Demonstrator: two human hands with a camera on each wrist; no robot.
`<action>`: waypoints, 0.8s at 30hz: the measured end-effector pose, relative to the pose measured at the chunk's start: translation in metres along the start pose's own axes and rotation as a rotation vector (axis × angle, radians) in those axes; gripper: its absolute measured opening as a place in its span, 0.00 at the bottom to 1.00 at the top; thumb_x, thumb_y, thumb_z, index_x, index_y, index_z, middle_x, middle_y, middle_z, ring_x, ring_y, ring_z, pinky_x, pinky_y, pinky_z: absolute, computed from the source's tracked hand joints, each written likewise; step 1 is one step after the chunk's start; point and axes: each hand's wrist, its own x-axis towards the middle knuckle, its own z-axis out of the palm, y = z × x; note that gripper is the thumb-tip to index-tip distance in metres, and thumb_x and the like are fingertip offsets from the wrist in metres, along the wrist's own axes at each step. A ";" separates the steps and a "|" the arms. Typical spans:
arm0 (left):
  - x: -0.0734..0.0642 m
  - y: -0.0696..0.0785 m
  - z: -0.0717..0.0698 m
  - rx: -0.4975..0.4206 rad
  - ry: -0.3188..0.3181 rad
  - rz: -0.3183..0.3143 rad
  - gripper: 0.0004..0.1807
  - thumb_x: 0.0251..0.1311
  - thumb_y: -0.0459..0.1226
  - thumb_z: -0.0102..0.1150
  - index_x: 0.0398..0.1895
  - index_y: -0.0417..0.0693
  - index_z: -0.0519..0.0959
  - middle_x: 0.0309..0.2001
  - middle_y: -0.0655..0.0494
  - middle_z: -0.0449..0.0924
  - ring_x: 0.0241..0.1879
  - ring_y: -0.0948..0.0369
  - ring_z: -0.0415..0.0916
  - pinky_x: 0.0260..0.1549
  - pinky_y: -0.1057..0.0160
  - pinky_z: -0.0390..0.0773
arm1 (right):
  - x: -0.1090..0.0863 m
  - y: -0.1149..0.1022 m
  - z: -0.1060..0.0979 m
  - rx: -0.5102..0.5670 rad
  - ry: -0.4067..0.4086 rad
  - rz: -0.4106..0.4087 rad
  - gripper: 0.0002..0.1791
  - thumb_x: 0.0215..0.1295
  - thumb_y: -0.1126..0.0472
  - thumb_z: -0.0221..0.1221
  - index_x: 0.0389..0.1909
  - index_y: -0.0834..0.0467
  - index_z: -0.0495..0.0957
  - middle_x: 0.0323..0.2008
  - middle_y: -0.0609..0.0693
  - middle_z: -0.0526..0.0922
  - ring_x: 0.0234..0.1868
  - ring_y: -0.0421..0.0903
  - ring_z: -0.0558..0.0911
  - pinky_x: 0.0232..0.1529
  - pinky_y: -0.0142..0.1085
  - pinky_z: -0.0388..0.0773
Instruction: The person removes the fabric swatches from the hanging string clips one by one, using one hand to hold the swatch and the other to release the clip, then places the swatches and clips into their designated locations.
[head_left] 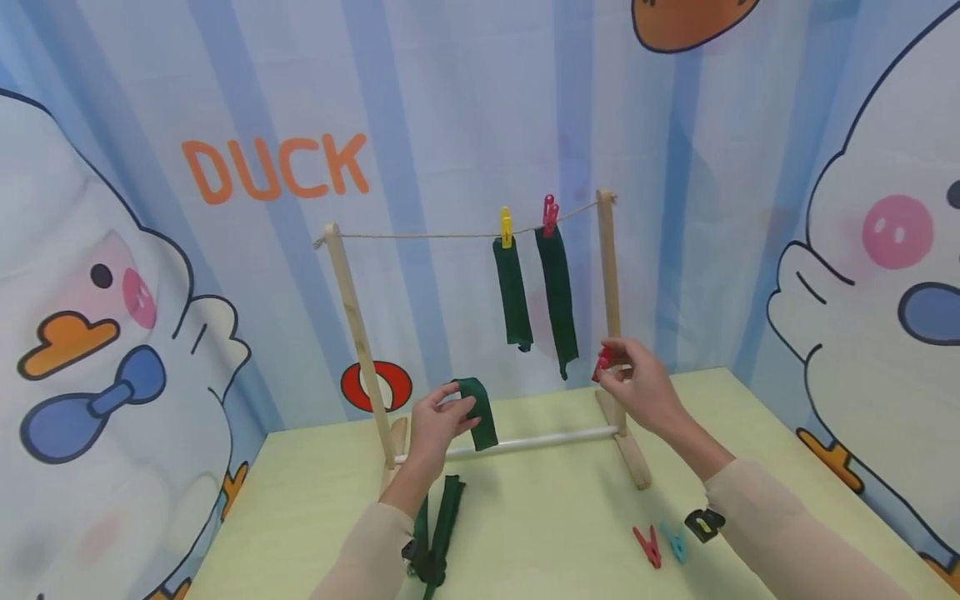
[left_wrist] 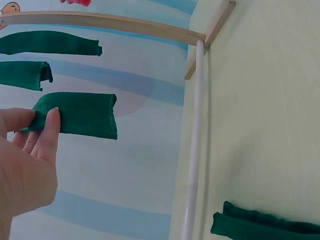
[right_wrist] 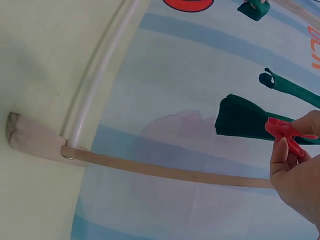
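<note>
Left hand (head_left: 437,423) pinches a dark green fabric strip (head_left: 483,418), its gripped end hidden by the hold, below the clothesline (head_left: 427,236). Right hand (head_left: 643,388) pinches a red clothespin (right_wrist: 277,128), partly covered by the grip, near the right wooden post (head_left: 610,275). On the table (head_left: 547,517), loose green strips (head_left: 447,518) run partly behind the left sleeve (head_left: 371,554), their number hard to make out.

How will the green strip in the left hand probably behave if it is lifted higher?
The green strip is probably floppy: it curves from the left hand and droops. Likely it is light too, as it looks like thin cloth.
</note>
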 end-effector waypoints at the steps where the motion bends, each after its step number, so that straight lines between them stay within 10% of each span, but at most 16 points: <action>1: 0.000 -0.001 -0.001 -0.004 0.001 -0.001 0.25 0.65 0.28 0.62 0.64 0.30 0.71 0.39 0.45 0.84 0.32 0.59 0.84 0.40 0.60 0.85 | -0.002 0.002 -0.001 -0.010 0.000 -0.002 0.20 0.64 0.74 0.60 0.57 0.73 0.72 0.45 0.63 0.80 0.45 0.56 0.80 0.40 0.24 0.76; 24: -0.015 -0.021 -0.005 0.008 0.004 -0.036 0.25 0.65 0.28 0.62 0.63 0.29 0.71 0.35 0.48 0.85 0.29 0.60 0.81 0.39 0.60 0.85 | -0.053 0.027 -0.017 -0.215 -0.019 0.031 0.21 0.60 0.71 0.66 0.55 0.70 0.79 0.40 0.60 0.80 0.35 0.51 0.83 0.36 0.48 0.83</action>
